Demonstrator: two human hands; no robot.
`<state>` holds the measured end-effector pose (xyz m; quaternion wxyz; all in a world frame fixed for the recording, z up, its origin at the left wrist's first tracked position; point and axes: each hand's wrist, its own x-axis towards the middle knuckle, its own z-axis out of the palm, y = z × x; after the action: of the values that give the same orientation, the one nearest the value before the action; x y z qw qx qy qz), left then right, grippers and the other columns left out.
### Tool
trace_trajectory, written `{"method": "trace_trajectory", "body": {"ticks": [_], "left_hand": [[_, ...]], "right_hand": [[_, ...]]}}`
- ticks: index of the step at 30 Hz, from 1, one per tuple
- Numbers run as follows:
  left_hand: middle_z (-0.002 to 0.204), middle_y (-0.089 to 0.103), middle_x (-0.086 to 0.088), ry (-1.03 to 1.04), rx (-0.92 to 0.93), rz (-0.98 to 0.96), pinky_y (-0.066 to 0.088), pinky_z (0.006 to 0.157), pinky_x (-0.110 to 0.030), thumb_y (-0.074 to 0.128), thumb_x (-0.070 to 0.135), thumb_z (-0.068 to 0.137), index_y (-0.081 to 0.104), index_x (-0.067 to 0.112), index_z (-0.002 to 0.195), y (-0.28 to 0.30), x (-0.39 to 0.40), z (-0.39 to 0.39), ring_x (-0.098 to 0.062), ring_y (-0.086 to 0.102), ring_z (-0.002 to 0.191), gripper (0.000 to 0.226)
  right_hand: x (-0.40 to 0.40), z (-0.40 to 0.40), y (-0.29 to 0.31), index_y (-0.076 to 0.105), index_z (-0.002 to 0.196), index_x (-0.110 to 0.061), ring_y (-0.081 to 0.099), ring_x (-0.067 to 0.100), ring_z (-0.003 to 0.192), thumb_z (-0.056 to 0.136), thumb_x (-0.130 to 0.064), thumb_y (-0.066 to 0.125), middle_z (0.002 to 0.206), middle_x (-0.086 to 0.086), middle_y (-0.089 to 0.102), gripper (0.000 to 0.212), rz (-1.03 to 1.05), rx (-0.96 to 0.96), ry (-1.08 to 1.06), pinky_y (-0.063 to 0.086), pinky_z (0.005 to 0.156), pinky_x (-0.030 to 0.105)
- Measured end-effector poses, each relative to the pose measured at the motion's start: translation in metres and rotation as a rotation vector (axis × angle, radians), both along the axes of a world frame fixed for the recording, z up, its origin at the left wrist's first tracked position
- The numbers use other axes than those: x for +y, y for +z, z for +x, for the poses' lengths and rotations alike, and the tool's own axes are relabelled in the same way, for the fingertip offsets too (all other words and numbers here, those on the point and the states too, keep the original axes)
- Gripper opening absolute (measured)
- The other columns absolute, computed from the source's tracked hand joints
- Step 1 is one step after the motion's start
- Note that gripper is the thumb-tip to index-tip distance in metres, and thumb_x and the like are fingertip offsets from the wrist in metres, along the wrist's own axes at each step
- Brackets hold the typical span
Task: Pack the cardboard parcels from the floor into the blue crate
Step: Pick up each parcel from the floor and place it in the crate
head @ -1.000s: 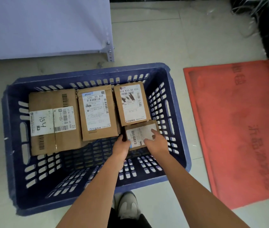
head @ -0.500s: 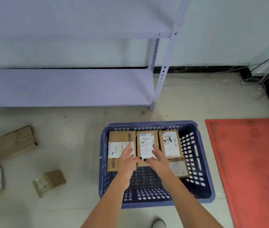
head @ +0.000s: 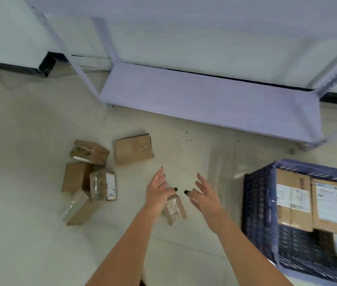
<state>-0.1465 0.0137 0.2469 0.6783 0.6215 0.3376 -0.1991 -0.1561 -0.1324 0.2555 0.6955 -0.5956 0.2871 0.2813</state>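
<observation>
The blue crate stands at the right edge with several labelled cardboard parcels lying flat inside. On the floor, a small taped parcel lies between and below my two hands. My left hand and my right hand hover above it with fingers spread, holding nothing. A flat brown parcel lies further away. A cluster of several parcels sits to the left on the floor.
A pale metal shelving unit with a low shelf runs along the wall behind the parcels. Its upright legs stand on the tiled floor. A dark skirting strip lines the far left wall.
My view has swung left from the crate to the floor. Both hands left the crate and now hover open over a small parcel on the floor.
</observation>
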Motion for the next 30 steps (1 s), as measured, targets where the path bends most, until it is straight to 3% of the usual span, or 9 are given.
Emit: {"method": "trace_trajectory", "body": {"ticks": [3,6,10,12,18,22,26,30], "left_hand": [[0.145,0.041,-0.014,0.050,0.039,0.022,0.041,0.099,-0.034,0.060,-0.014,0.078,0.037,0.018,0.142,-0.006,0.091,0.000,-0.028,0.042,0.131,0.075],[0.144,0.041,-0.017,0.126,0.077,0.046,0.039,0.099,-0.035,0.054,-0.015,0.081,0.036,0.013,0.142,-0.009,0.168,-0.003,-0.030,0.041,0.131,0.069],[0.142,0.045,-0.016,0.272,0.121,0.061,0.049,0.075,-0.026,0.050,-0.020,0.080,0.036,0.006,0.140,-0.014,0.248,-0.009,-0.030,0.052,0.120,0.067],[0.143,0.043,-0.015,0.285,0.143,0.080,0.046,0.082,-0.028,0.051,-0.017,0.081,0.035,0.008,0.142,-0.019,0.275,-0.013,-0.029,0.049,0.125,0.068],[0.144,0.043,-0.012,0.310,0.191,0.096,0.039,0.092,-0.025,0.052,-0.010,0.083,0.032,0.012,0.144,-0.037,0.321,-0.029,-0.024,0.045,0.129,0.068],[0.142,0.047,-0.009,0.351,0.217,0.069,0.035,0.111,-0.039,0.053,-0.009,0.082,0.036,0.015,0.142,-0.054,0.341,-0.031,-0.024,0.047,0.128,0.066],[0.143,0.045,-0.008,0.341,0.228,0.086,0.036,0.106,-0.032,0.055,-0.005,0.083,0.031,0.019,0.145,-0.080,0.354,-0.011,-0.023,0.047,0.128,0.070],[0.145,0.042,-0.009,0.358,0.194,0.061,0.037,0.090,-0.025,0.058,-0.004,0.083,0.027,0.020,0.145,-0.116,0.355,0.016,-0.023,0.049,0.125,0.074]], "right_hand": [[0.086,0.008,-0.005,0.034,0.143,-0.027,0.043,0.021,0.131,0.082,-0.005,0.065,0.149,0.004,0.034,0.071,-0.023,0.033,0.037,0.039,0.107,0.037],[0.160,0.017,-0.009,0.036,0.142,-0.025,0.040,0.020,0.132,0.082,-0.004,0.065,0.148,0.005,0.036,0.070,-0.048,0.046,0.081,0.037,0.104,0.032],[0.230,0.025,-0.011,0.036,0.141,-0.028,0.039,0.021,0.132,0.080,-0.005,0.067,0.148,0.005,0.035,0.073,-0.079,0.053,0.246,0.037,0.105,0.033],[0.255,0.031,-0.017,0.036,0.140,-0.030,0.039,0.020,0.132,0.080,-0.008,0.067,0.147,0.004,0.036,0.072,-0.112,0.050,0.311,0.036,0.107,0.035],[0.319,0.051,-0.050,0.037,0.140,-0.027,0.039,0.020,0.133,0.079,-0.008,0.068,0.147,0.004,0.038,0.071,-0.208,0.014,0.473,0.035,0.096,0.026],[0.354,0.063,-0.072,0.037,0.140,-0.027,0.039,0.018,0.132,0.079,-0.009,0.067,0.146,0.002,0.039,0.071,-0.264,-0.011,0.527,0.036,0.093,0.025],[0.379,0.082,-0.097,0.035,0.141,-0.026,0.047,0.016,0.115,0.080,-0.010,0.064,0.144,0.003,0.041,0.070,-0.359,-0.089,0.645,0.039,0.088,0.026],[0.390,0.111,-0.126,0.032,0.144,-0.023,0.046,0.021,0.123,0.080,-0.011,0.064,0.146,0.005,0.040,0.072,-0.448,-0.191,0.735,0.037,0.086,0.024]]}}
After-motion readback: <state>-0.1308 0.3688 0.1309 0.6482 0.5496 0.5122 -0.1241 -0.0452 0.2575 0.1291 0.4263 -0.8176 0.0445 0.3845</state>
